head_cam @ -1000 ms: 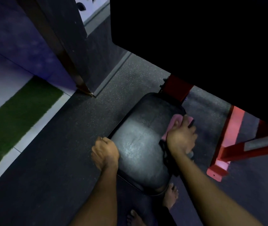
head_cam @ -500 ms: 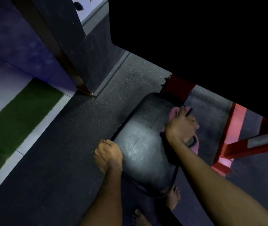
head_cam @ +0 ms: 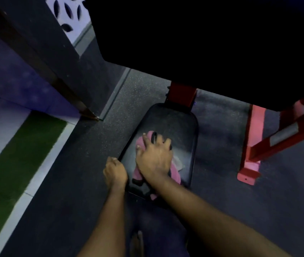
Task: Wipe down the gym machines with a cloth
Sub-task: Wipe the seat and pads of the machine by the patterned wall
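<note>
Far left: green turf strip (head_cam: 17,156) runs along the dark floor (head_cam: 84,182), well apart from the work. Left hand (head_cam: 115,170) sits at the left edge of the black seat pad (head_cam: 179,125), fingers curled over that edge, apparently bracing the pad. Just to its right, the right hand (head_cam: 154,158) lies on the pink cloth (head_cam: 140,142) with fingers spread wide and fairly straight, pressing it flat onto the pad rather than gripping it. Cloth is on the pad's near-left half; its long axis runs roughly along the pad, from the fingertips back toward the near edge, where a pink end shows under the wrist. Pad long axis points away from the person toward the red post (head_cam: 181,96). Red frame foot (head_cam: 249,164) stands on the floor to the right. Risks, judged: the bunched cloth could slide out from under an open palm; the trailing end could drop off the near edge; dim light may hide missed patches on the far-right side.
</note>
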